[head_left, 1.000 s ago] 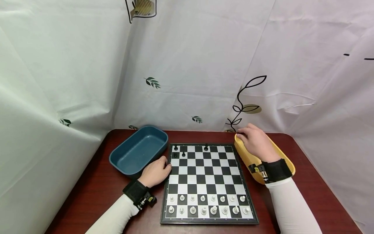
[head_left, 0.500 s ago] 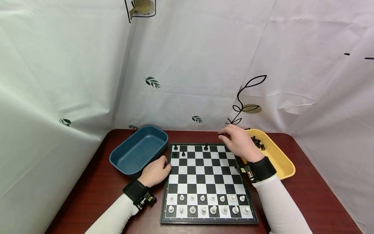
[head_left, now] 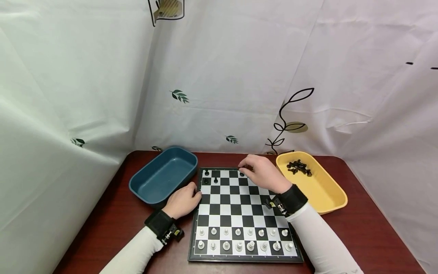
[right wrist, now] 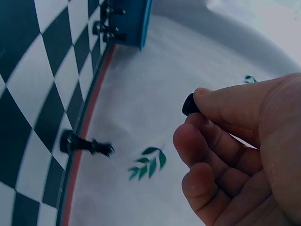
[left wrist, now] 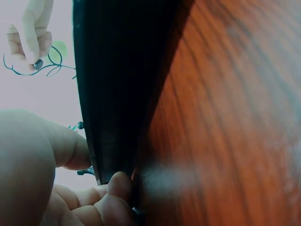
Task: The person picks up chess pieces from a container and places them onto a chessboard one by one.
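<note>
My right hand [head_left: 263, 173] is over the far side of the chessboard [head_left: 236, 209], pinching a black chess piece [right wrist: 189, 104] between thumb and fingers. Mostly hidden in the fingers, it shows only its rounded base. A taller black chess piece [right wrist: 84, 143] stands on the board close by, partly covered by this hand in the head view. At the board's left edge, my left hand [head_left: 182, 201] holds the rim, its thumb [left wrist: 70, 148] on one side and curled fingers on the other. Several black pieces stand at the far left corner, among them a pawn [head_left: 216, 180].
Two rows of white chess pieces [head_left: 238, 246] line the near side. Right of the board, a yellow tray [head_left: 323, 194] holds several loose black pieces [head_left: 299, 166]. A blue tray [head_left: 164, 177] stands at the left. Behind the wooden table [head_left: 369, 228] hangs a white curtain [head_left: 219, 76].
From over the yellow tray, my right hand has moved left to the far edge of the board with a black chess piece, uncovering the loose pieces. The left hand stays put.
</note>
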{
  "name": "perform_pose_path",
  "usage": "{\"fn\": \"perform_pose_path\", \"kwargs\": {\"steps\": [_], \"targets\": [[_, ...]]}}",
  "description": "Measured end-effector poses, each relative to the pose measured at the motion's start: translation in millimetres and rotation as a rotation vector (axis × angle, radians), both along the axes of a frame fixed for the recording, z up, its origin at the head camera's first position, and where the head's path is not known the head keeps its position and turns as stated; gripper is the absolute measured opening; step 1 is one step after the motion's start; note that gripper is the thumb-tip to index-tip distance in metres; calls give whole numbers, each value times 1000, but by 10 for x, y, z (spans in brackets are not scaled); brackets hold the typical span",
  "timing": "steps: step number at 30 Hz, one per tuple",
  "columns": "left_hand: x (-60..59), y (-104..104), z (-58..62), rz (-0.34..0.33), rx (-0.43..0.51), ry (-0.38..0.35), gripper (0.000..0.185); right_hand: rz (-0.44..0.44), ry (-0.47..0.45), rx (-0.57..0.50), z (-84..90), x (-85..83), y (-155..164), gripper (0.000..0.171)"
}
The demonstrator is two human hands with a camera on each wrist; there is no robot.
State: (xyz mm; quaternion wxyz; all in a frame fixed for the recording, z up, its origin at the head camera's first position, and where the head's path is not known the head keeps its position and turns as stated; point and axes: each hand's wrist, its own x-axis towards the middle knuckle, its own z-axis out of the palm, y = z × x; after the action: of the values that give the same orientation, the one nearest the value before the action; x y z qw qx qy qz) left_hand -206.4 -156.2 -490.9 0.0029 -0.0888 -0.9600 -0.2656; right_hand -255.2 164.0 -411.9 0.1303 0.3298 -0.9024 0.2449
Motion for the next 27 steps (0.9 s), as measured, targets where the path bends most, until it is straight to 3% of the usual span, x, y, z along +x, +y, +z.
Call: {"fn": "perform_pose_path", "kwargs": {"steps": [15,27], "targets": [[-1,-9,-18,-5,6,7,17,101,-102,88,-168,14,-167,17],[-3,-17,-19,-6,-4,-5,18,178,-84,208,-259,-31,-324,18]]}}
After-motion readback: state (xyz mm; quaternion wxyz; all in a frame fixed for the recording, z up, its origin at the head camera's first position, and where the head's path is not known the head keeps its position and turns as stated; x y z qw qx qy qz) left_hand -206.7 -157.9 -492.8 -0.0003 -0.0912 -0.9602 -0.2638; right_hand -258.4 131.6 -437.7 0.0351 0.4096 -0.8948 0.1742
